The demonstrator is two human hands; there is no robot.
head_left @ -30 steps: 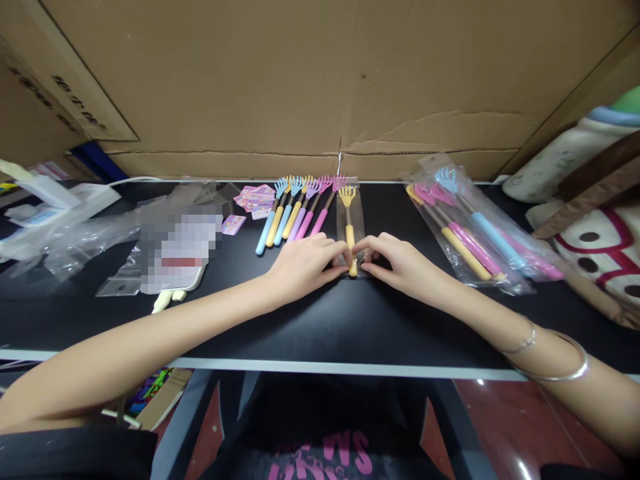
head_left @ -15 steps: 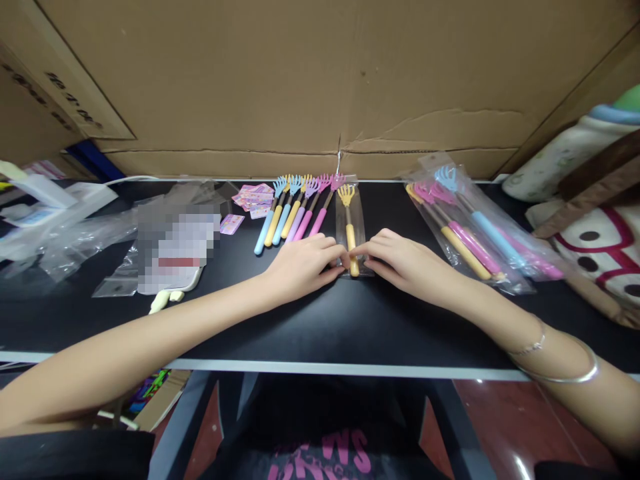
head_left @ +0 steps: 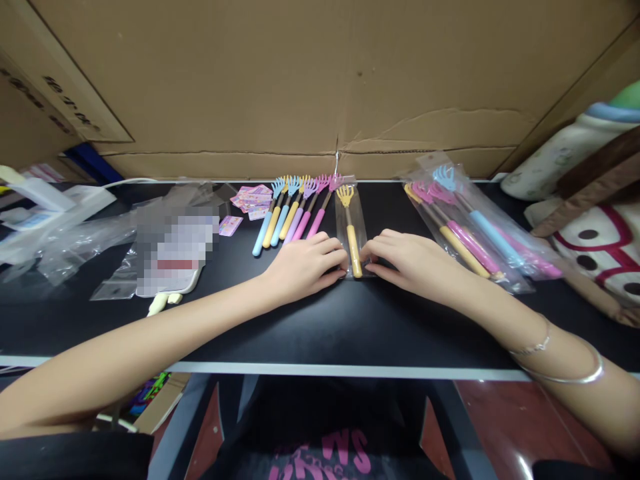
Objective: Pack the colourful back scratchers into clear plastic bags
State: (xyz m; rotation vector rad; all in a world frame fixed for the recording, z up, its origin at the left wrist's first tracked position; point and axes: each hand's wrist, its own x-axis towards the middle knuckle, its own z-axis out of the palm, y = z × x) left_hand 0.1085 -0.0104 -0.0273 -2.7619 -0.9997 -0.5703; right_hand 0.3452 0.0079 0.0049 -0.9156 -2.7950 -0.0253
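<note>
A yellow back scratcher [head_left: 353, 245] lies inside a narrow clear bag [head_left: 343, 227] on the black table [head_left: 320, 320]. My left hand [head_left: 303, 265] presses the bag's lower left edge with its fingertips. My right hand [head_left: 410, 260] presses the lower right edge. The two hands sit on either side of the yellow handle, fingers bent onto the plastic. Just left of the bag, a row of several loose scratchers [head_left: 293, 213] in blue, yellow, purple and pink lies fanned out.
Bagged scratchers [head_left: 470, 233] are piled at the right. Pink cards [head_left: 250, 198] and empty clear bags [head_left: 100, 233] lie at the left. A cardboard box [head_left: 320, 80] walls the table's far edge. Plush items [head_left: 590, 220] crowd the right end.
Both hands have slid slightly apart along the bag's lower end, from pinching over the handle tip to pressing on either side, so the yellow handle now shows between them.
</note>
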